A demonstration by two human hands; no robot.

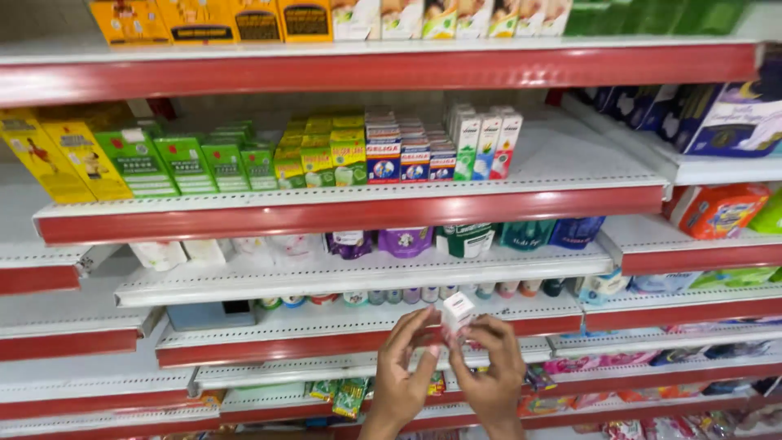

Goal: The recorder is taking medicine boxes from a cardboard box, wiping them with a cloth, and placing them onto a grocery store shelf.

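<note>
Both my hands are raised in front of a shop shelf and meet around a small white box. My left hand pinches it from the left with fingers curled. From the right, my right hand grips its lower part. The box is upright and tilted slightly, held in the air before a low shelf of small round bottles. Its underside is hidden behind my fingers.
White shelves with red front strips fill the view. Green, yellow and blue-red cartons stand on the upper shelf, bottles below. A neighbouring rack at right holds soft packs. Sachets hang low.
</note>
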